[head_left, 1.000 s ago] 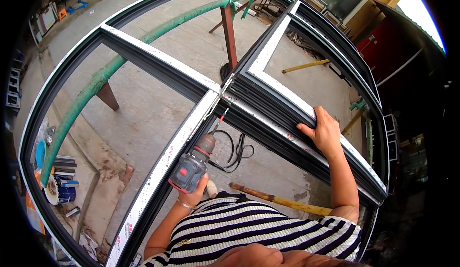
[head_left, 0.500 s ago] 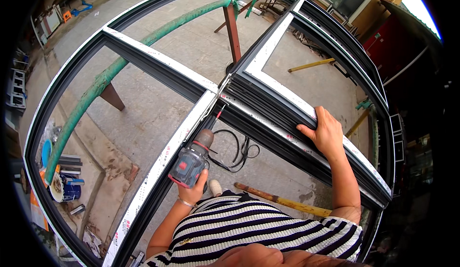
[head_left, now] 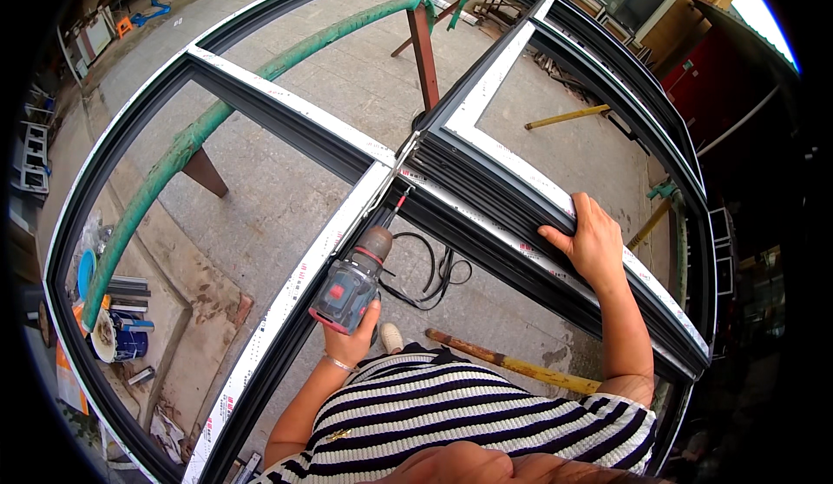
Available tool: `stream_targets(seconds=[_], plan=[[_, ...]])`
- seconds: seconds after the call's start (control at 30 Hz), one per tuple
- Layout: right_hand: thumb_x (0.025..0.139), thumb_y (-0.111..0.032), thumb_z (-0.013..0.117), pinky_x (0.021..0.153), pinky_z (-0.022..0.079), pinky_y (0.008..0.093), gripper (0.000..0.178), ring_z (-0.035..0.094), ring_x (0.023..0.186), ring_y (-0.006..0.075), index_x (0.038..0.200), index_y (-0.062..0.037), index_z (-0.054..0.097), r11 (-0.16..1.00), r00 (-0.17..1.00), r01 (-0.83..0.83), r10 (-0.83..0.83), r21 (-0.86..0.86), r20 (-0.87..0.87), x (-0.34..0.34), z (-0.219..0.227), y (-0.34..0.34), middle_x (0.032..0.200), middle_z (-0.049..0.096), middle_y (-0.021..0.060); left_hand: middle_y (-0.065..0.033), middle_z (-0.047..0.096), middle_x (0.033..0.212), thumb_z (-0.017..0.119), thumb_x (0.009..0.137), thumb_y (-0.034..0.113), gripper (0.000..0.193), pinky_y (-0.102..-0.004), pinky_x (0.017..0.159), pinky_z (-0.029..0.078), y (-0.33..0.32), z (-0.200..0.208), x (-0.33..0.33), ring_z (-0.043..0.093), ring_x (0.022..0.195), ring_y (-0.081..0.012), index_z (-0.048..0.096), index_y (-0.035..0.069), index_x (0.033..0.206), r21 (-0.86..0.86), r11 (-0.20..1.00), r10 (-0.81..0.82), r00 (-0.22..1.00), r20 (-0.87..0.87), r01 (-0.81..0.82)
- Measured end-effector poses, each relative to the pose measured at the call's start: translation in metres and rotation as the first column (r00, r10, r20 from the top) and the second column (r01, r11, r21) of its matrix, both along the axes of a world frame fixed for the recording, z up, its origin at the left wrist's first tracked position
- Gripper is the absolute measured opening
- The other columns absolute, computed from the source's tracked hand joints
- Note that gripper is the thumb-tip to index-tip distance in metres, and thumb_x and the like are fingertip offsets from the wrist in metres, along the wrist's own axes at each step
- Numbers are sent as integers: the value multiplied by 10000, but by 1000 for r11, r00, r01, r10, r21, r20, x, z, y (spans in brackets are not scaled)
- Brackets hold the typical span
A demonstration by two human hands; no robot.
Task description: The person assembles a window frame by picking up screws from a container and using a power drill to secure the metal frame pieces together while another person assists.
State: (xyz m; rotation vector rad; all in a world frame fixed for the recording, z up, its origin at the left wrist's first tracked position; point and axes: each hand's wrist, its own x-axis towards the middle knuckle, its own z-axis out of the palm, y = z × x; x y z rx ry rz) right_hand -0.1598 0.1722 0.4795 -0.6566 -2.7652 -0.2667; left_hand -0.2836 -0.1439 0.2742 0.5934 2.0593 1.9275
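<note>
A grey and red cordless drill (head_left: 349, 284) with a long driver bit (head_left: 401, 202) is gripped in my left hand (head_left: 350, 336). The bit tip reaches the dark inner channel of a large window frame (head_left: 338, 245), close to the corner where its bars meet. A smaller sash (head_left: 499, 150), white-faced with dark ribbed sides, stands raised at an angle from the frame. My right hand (head_left: 593, 239) is closed over the near bar of this sash, thumb on its near side, fingers over the top. The screw, if any, is too small to make out.
The frame rests on a green-wrapped rail (head_left: 195, 132) with brown legs. Below lie a black cable (head_left: 429, 271) and a yellow pole (head_left: 512, 365). At left stand a paint bucket (head_left: 121, 338) and a blue basin (head_left: 87, 271). A yellow building stands behind.
The drill and my left hand have shifted very slightly to the right, the bit still in the channel. My right hand keeps its hold on the sash.
</note>
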Motion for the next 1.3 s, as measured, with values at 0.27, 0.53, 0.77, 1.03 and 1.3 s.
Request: stream_targets(seconds=[0.27,0.53,0.77,1.03,1.3], plan=[[768,-612,659,675,489,435,630,618,780,358,957,-33,498,1000,1000,-11,11,-11,1,-1,2,0,799,588,160,-63,643,782,697,843,157,155,-338,643,478,4,25,5,604,692,-184,634,23,889,-68,997,18,1000,-16,-19],[779,-555,687,669,479,451,584,605,785,388,928,-33,472,998,998,-43,46,-49,51,-6,8,1,799,585,172,-68,648,767,699,844,163,150,-344,623,474,9,32,1,605,665,-188,641,29,878,-17,998,60,997,57,-59],[777,-518,704,659,466,471,575,581,780,424,924,-17,464,1000,998,-21,22,-21,58,-6,4,-3,815,573,200,-88,675,805,708,823,156,136,-355,643,496,8,25,-4,645,712,-236,661,44,883,-65,997,21,986,-166,-32],[793,-489,705,671,462,478,561,577,801,436,937,-2,466,999,997,-39,39,-4,60,-6,4,-7,855,574,212,-104,684,831,713,820,158,146,-369,638,500,7,15,-7,656,729,-256,666,48,904,-125,992,-8,951,-308,-32],[808,-504,688,696,468,477,583,592,824,438,1026,-9,468,999,996,-48,47,22,77,-5,-1,-4,875,603,225,-117,685,854,725,792,160,160,-397,665,519,11,-3,-4,660,763,-309,680,69,915,-130,988,34,931,-363,-87]])
